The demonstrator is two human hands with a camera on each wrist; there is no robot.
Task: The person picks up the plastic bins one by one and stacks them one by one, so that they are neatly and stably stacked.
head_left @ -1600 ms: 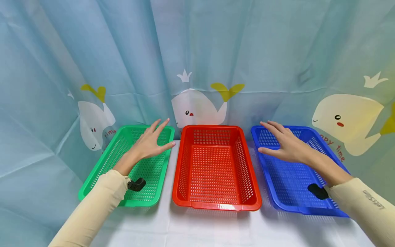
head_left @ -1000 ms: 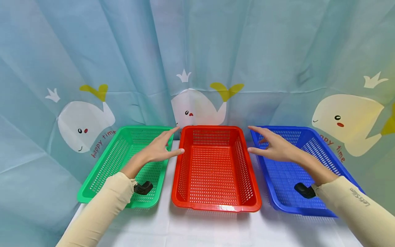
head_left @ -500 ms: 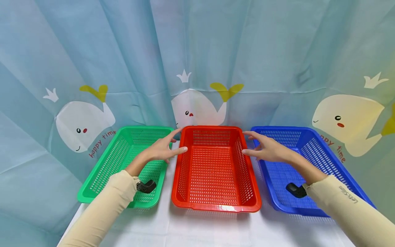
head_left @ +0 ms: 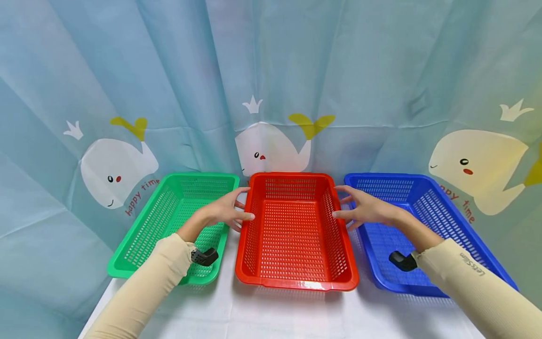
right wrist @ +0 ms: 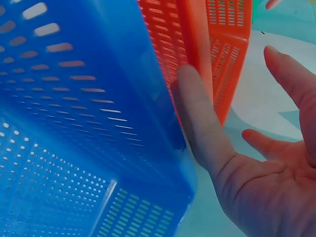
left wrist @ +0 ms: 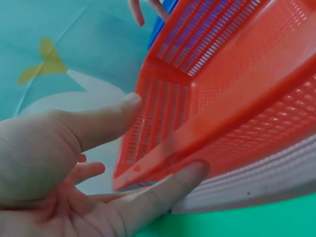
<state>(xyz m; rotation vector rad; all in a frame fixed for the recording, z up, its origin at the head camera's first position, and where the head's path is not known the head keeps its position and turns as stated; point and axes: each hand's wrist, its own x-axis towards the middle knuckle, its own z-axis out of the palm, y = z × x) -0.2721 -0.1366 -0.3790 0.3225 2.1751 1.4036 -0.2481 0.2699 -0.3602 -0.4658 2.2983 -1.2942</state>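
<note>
A red plastic basket [head_left: 296, 283] with perforated walls stands on the table between my hands. At its left rim is my left hand [head_left: 224, 210], thumb over the rim, the other fingers outside the wall. On the right side my right hand [head_left: 367, 207] mirrors this, reaching into the gap before the blue basket. The left wrist view shows one finger [left wrist: 185, 180] along the red basket's outer wall, thumb apart from it. In the right wrist view, a finger [right wrist: 200, 111] lies between the red and blue baskets, with the thumb [right wrist: 286, 69] spread away. Neither hand has closed round the rim.
A green basket [head_left: 165, 176] stands on the left and a blue basket [head_left: 383, 278] on the right, with narrow gaps to the red one. White cloth covers the table [head_left: 271, 315]. A blue whale-print curtain [head_left: 360, 61] hangs directly behind the baskets.
Both hands have moved inward from above the green and blue baskets to the red basket's two sides, their fingers dipping beside its rims. The baskets have stayed in place.
</note>
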